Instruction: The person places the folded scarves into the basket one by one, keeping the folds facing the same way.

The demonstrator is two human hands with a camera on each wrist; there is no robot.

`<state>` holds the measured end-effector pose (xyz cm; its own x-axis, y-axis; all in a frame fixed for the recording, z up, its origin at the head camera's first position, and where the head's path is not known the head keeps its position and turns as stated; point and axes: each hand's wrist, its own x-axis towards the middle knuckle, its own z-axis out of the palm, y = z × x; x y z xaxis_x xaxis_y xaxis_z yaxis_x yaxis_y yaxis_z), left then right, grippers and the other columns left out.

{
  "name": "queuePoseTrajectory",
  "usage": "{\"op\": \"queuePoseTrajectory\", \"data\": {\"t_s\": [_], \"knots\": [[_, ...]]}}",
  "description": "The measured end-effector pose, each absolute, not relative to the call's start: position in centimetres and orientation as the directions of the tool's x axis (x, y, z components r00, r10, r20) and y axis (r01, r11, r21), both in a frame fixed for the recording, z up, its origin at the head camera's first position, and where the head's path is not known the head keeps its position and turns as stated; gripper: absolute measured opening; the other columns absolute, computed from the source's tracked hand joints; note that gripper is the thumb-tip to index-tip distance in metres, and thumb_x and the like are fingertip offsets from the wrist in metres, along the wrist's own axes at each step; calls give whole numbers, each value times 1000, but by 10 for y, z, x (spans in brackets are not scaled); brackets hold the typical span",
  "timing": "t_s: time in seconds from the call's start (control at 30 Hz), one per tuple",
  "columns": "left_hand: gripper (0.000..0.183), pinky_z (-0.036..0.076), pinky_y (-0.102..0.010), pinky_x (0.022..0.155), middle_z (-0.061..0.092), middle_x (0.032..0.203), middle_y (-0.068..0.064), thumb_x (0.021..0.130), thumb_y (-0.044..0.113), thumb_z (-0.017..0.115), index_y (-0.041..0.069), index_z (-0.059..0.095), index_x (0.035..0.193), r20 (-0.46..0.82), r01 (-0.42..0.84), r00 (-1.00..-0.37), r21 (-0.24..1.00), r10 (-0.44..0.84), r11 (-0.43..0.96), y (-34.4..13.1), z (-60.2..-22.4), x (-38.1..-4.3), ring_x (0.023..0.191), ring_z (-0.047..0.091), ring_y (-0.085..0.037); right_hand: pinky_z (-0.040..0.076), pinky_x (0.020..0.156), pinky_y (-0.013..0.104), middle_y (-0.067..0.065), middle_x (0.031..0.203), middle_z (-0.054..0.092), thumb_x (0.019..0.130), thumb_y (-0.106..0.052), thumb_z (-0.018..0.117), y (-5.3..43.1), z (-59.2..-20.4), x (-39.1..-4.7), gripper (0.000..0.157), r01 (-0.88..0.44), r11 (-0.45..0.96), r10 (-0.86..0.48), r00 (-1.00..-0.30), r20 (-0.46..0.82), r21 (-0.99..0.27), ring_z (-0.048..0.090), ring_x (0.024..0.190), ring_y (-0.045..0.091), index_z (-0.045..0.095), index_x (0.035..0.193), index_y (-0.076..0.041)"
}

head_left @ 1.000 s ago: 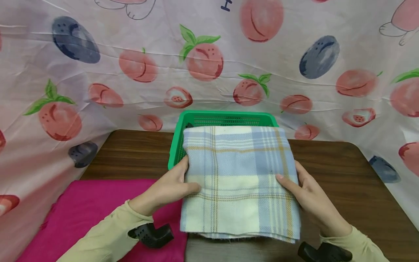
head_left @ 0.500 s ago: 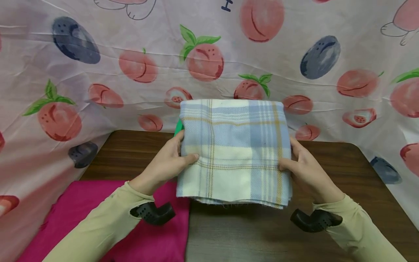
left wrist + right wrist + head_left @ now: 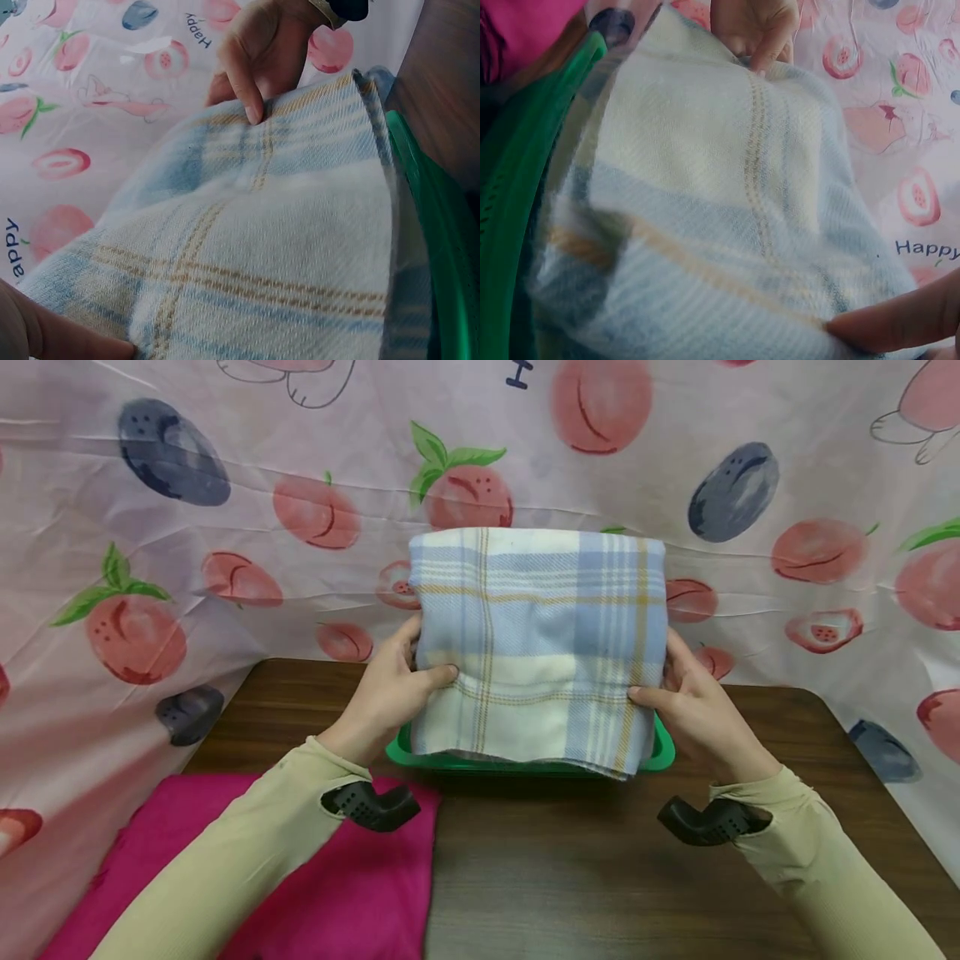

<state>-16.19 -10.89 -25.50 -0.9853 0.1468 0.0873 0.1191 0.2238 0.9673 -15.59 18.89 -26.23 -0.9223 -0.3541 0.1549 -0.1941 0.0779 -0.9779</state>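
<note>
A folded plaid cloth (image 3: 525,643) in blue, cream and tan, perhaps a scarf or blanket, is held up between both hands in the head view. At its left edge the left hand (image 3: 393,685) grips it, thumb on the front face and fingers behind. On the opposite edge the right hand (image 3: 697,706) grips it the same way. Behind and under the cloth stands a green plastic basket (image 3: 465,765), mostly hidden. From the left wrist view, the basket rim (image 3: 435,225) runs close beside the cloth's lower edge.
A magenta folded cloth (image 3: 330,877) lies at the left of the brown wooden table (image 3: 555,860). Beyond the table hangs a fruit-printed curtain (image 3: 315,435). A black wrist device (image 3: 375,807) is strapped on the left sleeve, another black device (image 3: 705,822) on the right.
Both hands have carried the plaid cloth away from the body and upward in the head view, over the green basket. The basket's front rim now shows below the cloth; the magenta cloth stays put.
</note>
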Motion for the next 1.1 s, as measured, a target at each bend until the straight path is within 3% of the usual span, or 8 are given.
{"op": "queuePoseTrajectory", "data": {"t_s": [0.23, 0.43, 0.7, 1.1], "knots": [[60, 47, -36, 80, 56, 123, -13, 81, -4, 60, 16, 45, 136, 98, 106, -994, 970, 50, 216, -106, -265, -178, 104, 54, -25, 43, 88, 19, 2, 132, 35, 90, 7, 47, 188, -272, -170, 69, -204, 129, -314, -937, 155, -970, 41, 118, 14, 17, 146, -20], [54, 49, -36, 78, 57, 118, -18, 81, -4, 59, 10, 48, 132, 90, 97, -995, 956, 38, 278, -106, -283, -188, 102, 56, -28, 46, 84, 21, 3, 128, 40, 90, 6, 47, 189, -285, -185, 65, -149, 195, -314, -946, 83, -969, 48, 112, 14, 20, 145, -14], [53, 46, -45, 89, 54, 123, -17, 84, 2, 56, 8, 42, 134, 4, 7, -1000, 902, 7, 433, -101, -302, -199, 107, 53, -30, 39, 95, 34, 18, 142, 32, 90, 7, 44, 189, -304, -202, 75, -34, 256, -312, -949, -49, -966, 38, 128, 32, 6, 149, -18], [57, 48, -43, 86, 54, 123, -18, 83, -1, 46, 7, 36, 139, -50, -41, -999, 871, 5, 490, -94, -311, -210, 104, 54, -30, 29, 106, 49, 22, 149, 23, 92, 3, 43, 193, -321, -218, 79, 56, 260, -339, -930, -146, -964, 33, 131, 37, -10, 149, -15]]}}
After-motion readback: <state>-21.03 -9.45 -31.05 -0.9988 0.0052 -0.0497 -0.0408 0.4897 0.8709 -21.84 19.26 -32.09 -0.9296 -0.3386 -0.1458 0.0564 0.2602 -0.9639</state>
